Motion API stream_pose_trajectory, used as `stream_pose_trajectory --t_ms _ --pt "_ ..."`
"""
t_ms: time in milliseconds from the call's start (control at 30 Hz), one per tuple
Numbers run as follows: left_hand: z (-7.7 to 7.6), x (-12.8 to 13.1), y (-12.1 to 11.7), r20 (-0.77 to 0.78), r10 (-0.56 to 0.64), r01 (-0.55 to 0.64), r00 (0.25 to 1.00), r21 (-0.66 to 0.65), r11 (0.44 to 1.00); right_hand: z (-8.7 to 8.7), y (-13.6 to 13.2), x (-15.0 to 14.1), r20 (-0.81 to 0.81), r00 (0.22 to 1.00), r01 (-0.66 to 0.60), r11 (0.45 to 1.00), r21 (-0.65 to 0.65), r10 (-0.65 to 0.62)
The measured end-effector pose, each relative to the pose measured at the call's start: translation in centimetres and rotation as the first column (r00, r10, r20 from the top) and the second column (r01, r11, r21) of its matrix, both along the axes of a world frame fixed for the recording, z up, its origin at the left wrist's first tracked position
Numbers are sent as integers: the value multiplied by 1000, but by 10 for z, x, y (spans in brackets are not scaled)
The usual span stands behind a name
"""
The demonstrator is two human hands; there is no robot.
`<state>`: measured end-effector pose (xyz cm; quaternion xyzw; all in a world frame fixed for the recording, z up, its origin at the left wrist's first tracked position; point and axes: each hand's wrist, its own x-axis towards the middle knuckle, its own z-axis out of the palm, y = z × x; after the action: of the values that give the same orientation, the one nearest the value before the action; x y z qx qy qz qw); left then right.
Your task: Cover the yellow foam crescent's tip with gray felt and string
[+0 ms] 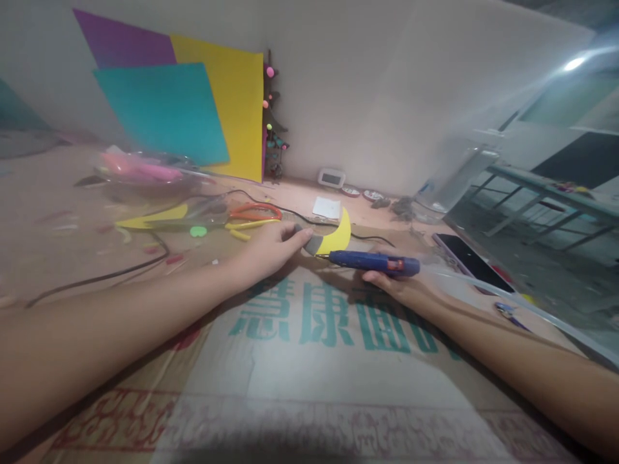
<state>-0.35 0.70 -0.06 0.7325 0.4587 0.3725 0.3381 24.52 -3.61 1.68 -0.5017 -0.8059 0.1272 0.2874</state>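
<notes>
My left hand (275, 248) pinches a yellow crescent-shaped piece (338, 238) by its grey end, which is partly hidden by the thumb. In my right hand (387, 283) is a slim blue hot glue gun (370, 261) with a red switch on its side. Its thin metal tip points left and lies right beside the lower edge of the crescent, close to the grey part; whether it touches I cannot tell. Behind my left hand lie scissors (254, 211) with orange and yellow handles.
Coloured sheets (164, 116) lean on the wall at back left, near a clear bag (145, 171) of pink items. Paper scraps (198, 231) and a dark cable (111, 276) lie left. A phone (474, 263), pliers (507, 314) and a clear bottle (449, 180) stand or lie right.
</notes>
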Motion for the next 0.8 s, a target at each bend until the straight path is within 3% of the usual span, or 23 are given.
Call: stream_pose_trajectory --t_ms 200,800 --pt "1 1 -2 2 14 -14 1000 -5 1000 -1 1 0 -57 998 -7 998 -68 3" --pt "-1 1 1 -18 11 -11 1000 10 1000 -3 0 0 5 1000 -6 1000 10 6"
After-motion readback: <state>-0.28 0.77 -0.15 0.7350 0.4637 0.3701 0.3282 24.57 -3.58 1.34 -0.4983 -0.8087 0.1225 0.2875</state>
